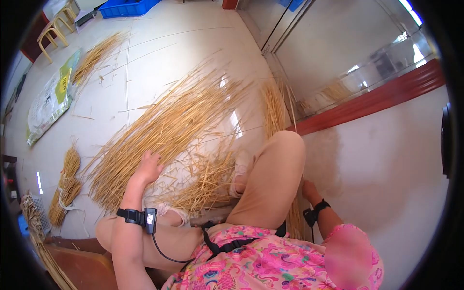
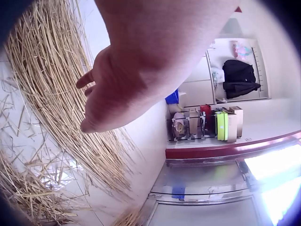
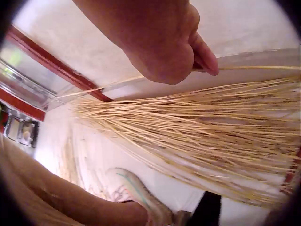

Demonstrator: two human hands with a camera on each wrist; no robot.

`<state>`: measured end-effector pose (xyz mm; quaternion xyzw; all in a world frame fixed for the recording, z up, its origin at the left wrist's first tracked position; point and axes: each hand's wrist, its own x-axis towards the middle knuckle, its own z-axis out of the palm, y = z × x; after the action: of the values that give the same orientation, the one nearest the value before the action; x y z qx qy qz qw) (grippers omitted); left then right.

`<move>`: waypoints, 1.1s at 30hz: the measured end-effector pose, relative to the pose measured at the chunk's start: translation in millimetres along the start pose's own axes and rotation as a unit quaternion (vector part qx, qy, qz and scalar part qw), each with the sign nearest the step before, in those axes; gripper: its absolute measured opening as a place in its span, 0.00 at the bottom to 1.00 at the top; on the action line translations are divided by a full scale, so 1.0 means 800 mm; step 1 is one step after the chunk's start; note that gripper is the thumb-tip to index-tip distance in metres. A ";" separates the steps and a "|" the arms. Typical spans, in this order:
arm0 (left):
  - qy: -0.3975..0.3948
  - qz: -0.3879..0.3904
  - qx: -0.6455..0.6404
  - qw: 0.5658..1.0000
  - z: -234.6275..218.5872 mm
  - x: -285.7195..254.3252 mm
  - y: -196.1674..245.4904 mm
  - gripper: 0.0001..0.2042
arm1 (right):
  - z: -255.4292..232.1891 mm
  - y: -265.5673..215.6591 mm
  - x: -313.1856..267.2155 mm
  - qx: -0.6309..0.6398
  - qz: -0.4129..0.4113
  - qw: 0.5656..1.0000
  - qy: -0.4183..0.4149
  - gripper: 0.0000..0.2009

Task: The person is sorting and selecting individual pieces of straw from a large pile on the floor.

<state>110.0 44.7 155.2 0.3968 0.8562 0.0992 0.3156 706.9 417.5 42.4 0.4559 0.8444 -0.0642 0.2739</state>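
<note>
My left hand (image 1: pixel 148 168) is over the near edge of a long pile of straw stalks (image 1: pixel 169 123) spread on the floor, with fingers loosely apart and no stalk gripped. The left wrist view shows the same hand above the straw (image 2: pixel 61 70), its fingertips close over it. Down by the wall on the other side, my right hand (image 1: pixel 311 191) pinches a thin straw stalk (image 3: pixel 254 67) between thumb and fingers. Beneath it in the right wrist view lies another bundle of loose straw (image 3: pixel 188 125), running along the wall.
Short broken straw (image 1: pixel 208 181) lies between my feet. A tied straw bundle (image 1: pixel 66 186) is at the left, with a printed sack (image 1: pixel 50 104) and more straw (image 1: pixel 99 53) beyond. A blue crate (image 1: pixel 126 8) and wooden stools (image 1: pixel 53 29) stand farther off. A red-edged wall (image 1: pixel 372 99) borders the right.
</note>
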 end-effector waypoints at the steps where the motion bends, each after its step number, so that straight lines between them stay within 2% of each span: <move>1: -0.005 0.000 0.007 1.000 0.005 0.003 -0.006 0.20 | 0.039 0.027 -0.008 -0.053 -0.030 0.997 -0.057 0.13; 2: -0.011 -0.003 0.012 1.000 0.010 0.004 -0.014 0.20 | 0.060 0.042 -0.009 -0.108 -0.062 0.986 -0.114 0.15; 3: -0.016 -0.009 0.004 1.000 0.012 0.006 -0.015 0.19 | 0.047 0.036 -0.011 -0.168 -0.110 0.964 -0.173 0.16; 5: -0.027 -0.029 -0.010 0.999 0.016 0.007 -0.018 0.18 | 0.008 0.023 -0.029 -0.285 -0.209 0.891 -0.284 0.18; 7: -0.004 -0.024 0.012 1.000 0.053 0.023 -0.049 0.16 | -0.043 0.009 -0.015 -0.254 -0.209 0.930 -0.165 0.11; 8: -0.017 -0.021 0.016 1.000 0.056 0.026 -0.053 0.17 | -0.059 0.013 0.006 -0.035 -0.082 0.992 -0.084 0.11; 9: -0.031 -0.016 0.020 0.999 0.059 0.031 -0.054 0.17 | -0.108 -0.007 0.014 0.081 -0.034 0.996 -0.008 0.10; 10: -0.044 -0.043 0.014 0.998 0.068 0.037 -0.060 0.17 | -0.180 -0.045 0.017 0.156 -0.016 0.986 0.059 0.10; 11: -0.057 -0.069 0.008 0.996 0.082 0.042 -0.069 0.16 | -0.248 -0.083 0.014 0.218 -0.027 0.969 0.115 0.10; 13: -0.035 -0.114 -0.015 0.993 0.121 0.050 -0.087 0.14 | -0.370 -0.159 -0.003 0.320 -0.080 0.922 0.202 0.11; 15: -0.044 -0.133 0.005 0.990 0.162 0.056 -0.105 0.14 | -0.458 -0.226 -0.019 0.373 -0.143 0.882 0.250 0.12; 17: -0.081 -0.125 0.069 0.986 0.189 0.058 -0.117 0.15 | -0.527 -0.321 -0.064 0.446 -0.179 0.849 0.219 0.12; 19: -0.053 -0.135 0.045 0.988 0.193 0.048 -0.112 0.16 | -0.547 -0.391 -0.076 0.445 -0.247 0.842 0.180 0.11; 21: -0.006 -0.169 0.001 0.986 0.194 0.037 -0.108 0.16 | -0.538 -0.458 -0.067 0.406 -0.338 0.838 0.139 0.11; 23: 0.065 -0.225 -0.065 0.970 0.195 0.029 -0.103 0.14 | -0.509 -0.509 -0.037 0.381 -0.375 0.843 0.065 0.11; 25: 0.151 -0.266 -0.058 0.950 0.197 0.031 -0.105 0.10 | -0.485 -0.550 -0.014 0.317 -0.396 0.860 0.059 0.11; 29: 0.296 -0.288 -0.092 0.906 0.173 0.037 -0.124 0.05 | -0.459 -0.580 0.012 0.229 -0.428 0.873 0.057 0.11; 33: 0.329 -0.330 -0.106 0.878 0.148 0.054 -0.140 0.05 | -0.458 -0.576 0.008 0.212 -0.435 0.874 0.031 0.10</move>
<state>93.0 -7.2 -4.0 -0.0004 0.9764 0.2044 0.0701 185.0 287.9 282.7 0.0914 0.9316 -0.3405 0.0884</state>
